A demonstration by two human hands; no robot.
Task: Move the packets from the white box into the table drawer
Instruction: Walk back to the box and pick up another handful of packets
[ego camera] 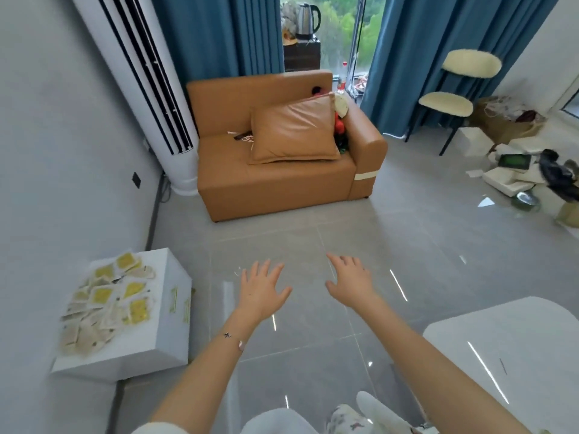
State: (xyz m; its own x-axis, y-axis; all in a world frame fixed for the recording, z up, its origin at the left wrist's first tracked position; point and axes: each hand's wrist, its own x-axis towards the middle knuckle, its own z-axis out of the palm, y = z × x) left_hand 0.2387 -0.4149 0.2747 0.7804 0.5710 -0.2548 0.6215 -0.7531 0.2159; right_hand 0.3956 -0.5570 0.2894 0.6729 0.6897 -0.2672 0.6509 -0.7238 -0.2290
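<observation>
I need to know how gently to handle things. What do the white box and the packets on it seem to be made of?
The white box looks like matte painted board or card, judging by its flat faces and sharp edges. The packets look like thin, soft plastic or paper sachets, pale with yellow patches, lying limp and overlapping; motion blur hides the detail.

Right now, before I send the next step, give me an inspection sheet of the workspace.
Surface: grey tiled floor, glossy; white table corner at lower right, no drawer visible.
Job's things: packets heaped on top of the white box at lower left, against the wall.
Clutter: boxes and wrappings on the floor, far right.
Grippers: left hand and right hand both open, fingers spread, empty, over the floor.
Cables: one running down the wall by the air conditioner.
Surroundings: sofa with cushion, blue curtains, kettle, chair.
</observation>
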